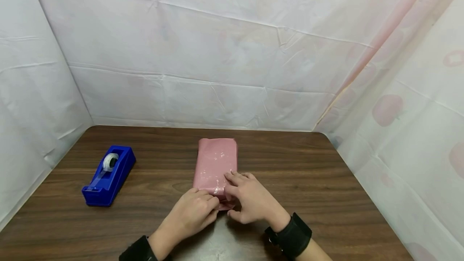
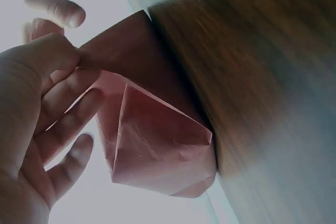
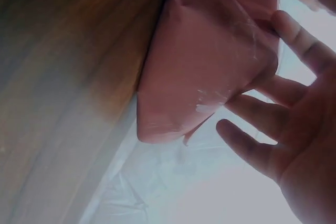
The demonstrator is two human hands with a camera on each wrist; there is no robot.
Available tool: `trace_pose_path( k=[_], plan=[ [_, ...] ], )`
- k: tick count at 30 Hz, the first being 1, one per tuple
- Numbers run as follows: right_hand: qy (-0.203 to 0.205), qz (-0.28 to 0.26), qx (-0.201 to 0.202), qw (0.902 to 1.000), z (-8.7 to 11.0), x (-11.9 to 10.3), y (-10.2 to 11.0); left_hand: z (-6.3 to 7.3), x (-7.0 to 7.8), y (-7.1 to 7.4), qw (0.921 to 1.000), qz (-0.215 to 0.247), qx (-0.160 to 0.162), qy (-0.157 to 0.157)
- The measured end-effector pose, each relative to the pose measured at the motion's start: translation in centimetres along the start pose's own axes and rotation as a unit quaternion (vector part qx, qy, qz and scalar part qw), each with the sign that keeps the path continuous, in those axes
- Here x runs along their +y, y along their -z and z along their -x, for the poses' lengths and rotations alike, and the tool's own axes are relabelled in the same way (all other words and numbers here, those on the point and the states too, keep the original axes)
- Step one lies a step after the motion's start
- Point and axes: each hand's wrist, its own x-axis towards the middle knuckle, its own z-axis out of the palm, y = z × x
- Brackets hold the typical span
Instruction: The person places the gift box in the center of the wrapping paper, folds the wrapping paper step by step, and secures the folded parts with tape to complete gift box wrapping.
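A parcel in glossy pink wrapping paper (image 1: 216,160) lies on the table, its near end partly folded. At that end my left hand (image 1: 193,212) pinches a paper edge between thumb and forefinger. The left wrist view shows a loose fold of the pink paper (image 2: 157,135) standing out from the parcel's end. My right hand (image 1: 255,200) rests its fingertips on the parcel's right side and near corner, fingers spread and only slightly bent. In the right wrist view, the fingers (image 3: 257,114) lie along the pink paper (image 3: 199,66) without curling round it.
A blue tape dispenser (image 1: 112,176) with a roll of clear tape (image 1: 109,162) stands on the left of the brown wooden table (image 1: 308,172). White printed curtains (image 1: 217,51) hang behind and along both sides. Black bands (image 1: 291,237) circle both wrists.
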Motion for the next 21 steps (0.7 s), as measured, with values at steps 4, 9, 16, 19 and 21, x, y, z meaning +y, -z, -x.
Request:
trace_pose_path(
  k=[4,9,16,19,21],
  plan=[
    [-0.015,0.003,0.003,0.9999,0.0,-0.3,-0.1,0.0,-0.3,-0.1,0.9999,-0.006,0.008,0.009],
    [-0.016,0.012,0.018,0.9996,-0.1,-0.9,-0.5,0.1,-0.5,-0.2,0.9990,0.002,0.016,0.041],
    [-0.023,0.038,0.054,0.9976,-0.2,-1.4,-1.1,0.2,-0.7,-0.3,0.9966,0.029,0.024,0.073],
    [-0.027,0.042,0.060,0.9969,-0.3,-1.4,-1.2,0.2,-0.8,-0.4,0.9956,0.036,0.027,0.082],
    [-0.032,0.041,0.055,0.9971,-0.3,-1.5,-1.3,0.2,-0.9,-0.4,0.9952,0.037,0.028,0.086]
  ],
)
